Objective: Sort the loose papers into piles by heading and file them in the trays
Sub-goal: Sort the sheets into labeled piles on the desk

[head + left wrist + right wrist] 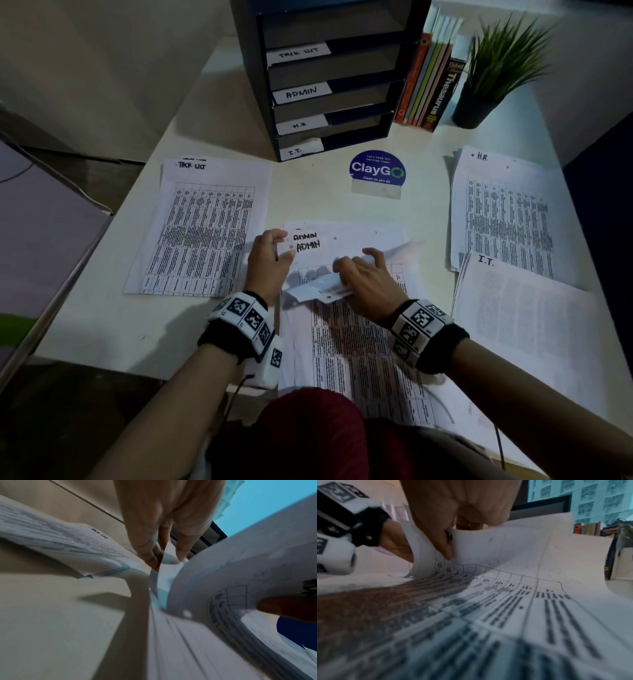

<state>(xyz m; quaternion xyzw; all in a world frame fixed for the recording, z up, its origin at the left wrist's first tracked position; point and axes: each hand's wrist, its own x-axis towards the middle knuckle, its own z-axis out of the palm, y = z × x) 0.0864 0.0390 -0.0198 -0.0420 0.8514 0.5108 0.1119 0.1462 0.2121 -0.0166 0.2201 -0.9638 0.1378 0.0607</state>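
Observation:
The ADMIN pile (359,346) lies in the middle of the desk, right in front of me. My left hand (279,245) pinches the top-left corner of its upper sheets beside the handwritten ADMIN headings; the left wrist view shows the left hand (161,555) with fingers and thumb on a paper edge. My right hand (346,274) rests on the pile, and the top sheet's left edge (322,291) curls up around its thumb. In the right wrist view, the right hand (452,545) has its thumb tucked in that fold. The dark tray rack (356,137), labelled TASK LIST, ADMIN, H.R and I.T., stands behind.
A TASK LIST pile (205,226) lies at left, an H.R. pile (507,212) at right, and an I.T. pile (520,315) below it. Books (428,82) and a potted plant (496,68) stand right of the rack. A ClayGo sticker (376,169) is on the desk.

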